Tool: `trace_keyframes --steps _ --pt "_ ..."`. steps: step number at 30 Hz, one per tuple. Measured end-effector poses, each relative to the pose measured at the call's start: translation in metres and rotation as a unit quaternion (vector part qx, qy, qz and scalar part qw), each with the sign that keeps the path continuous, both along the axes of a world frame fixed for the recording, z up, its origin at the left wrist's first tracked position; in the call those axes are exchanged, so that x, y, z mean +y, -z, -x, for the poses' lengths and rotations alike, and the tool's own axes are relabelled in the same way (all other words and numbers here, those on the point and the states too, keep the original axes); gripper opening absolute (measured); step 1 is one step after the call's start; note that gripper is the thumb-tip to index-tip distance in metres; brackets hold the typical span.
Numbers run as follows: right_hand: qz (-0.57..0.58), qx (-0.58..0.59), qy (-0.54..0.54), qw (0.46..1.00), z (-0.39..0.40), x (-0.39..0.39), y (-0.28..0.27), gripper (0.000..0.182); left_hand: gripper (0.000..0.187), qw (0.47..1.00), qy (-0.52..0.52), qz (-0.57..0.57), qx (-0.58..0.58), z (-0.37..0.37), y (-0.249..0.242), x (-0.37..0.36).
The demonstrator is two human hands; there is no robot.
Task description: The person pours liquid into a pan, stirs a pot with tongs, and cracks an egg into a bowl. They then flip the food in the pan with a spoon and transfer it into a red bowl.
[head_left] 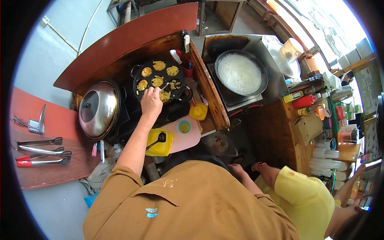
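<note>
My left hand (pixel 151 103) reaches over a black pan (pixel 138 74) with several round hollows. Its fingers are closed around the handle of a small metal spoon (pixel 174 84), whose head is at a hollow on the pan's right side. Yellow-golden round cakes (pixel 159 65) sit in the other hollows, some browned on top. My right hand (pixel 237 170) hangs low beside my body, apart from the pan. Its fingers are small and shadowed.
A domed lid (pixel 98 110) covers a pan at left. A yellow tub (pixel 160 143) with a black ladle (pixel 161 138) and a cup (pixel 184 127) stand nearer me. At right are a wide pan of whitish liquid (pixel 240 74) and a co-worker's yellow sleeve (pixel 300 188). Tongs (pixel 48 156) lie at far left.
</note>
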State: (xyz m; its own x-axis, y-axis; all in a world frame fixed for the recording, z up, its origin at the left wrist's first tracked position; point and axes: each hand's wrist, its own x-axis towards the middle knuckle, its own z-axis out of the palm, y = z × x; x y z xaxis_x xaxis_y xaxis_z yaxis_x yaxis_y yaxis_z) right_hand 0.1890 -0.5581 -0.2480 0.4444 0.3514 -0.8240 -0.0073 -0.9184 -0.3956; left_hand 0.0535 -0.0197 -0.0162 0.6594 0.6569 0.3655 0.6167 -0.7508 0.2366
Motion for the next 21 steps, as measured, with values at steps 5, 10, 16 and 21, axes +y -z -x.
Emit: trace_keyframes --steps 5,10,16,21 --pt "-0.082 -0.035 -0.073 0.993 -0.008 -0.024 0.073 0.041 0.017 0.999 0.016 0.003 0.036 -0.001 0.007 0.004" --pt "0.001 0.03 0.052 0.998 -0.008 0.012 0.006 0.047 0.018 1.0 0.005 0.013 0.014 -0.005 0.001 0.006" --pt "-0.011 -0.002 -0.047 0.999 -0.01 0.0 0.033 0.036 0.021 1.0 0.0 0.017 0.017 -0.007 0.01 0.009" --pt "-0.034 0.0 -0.12 0.992 -0.011 -0.006 0.04 0.039 0.024 0.998 -0.014 0.053 0.001 -0.004 0.0 0.005"
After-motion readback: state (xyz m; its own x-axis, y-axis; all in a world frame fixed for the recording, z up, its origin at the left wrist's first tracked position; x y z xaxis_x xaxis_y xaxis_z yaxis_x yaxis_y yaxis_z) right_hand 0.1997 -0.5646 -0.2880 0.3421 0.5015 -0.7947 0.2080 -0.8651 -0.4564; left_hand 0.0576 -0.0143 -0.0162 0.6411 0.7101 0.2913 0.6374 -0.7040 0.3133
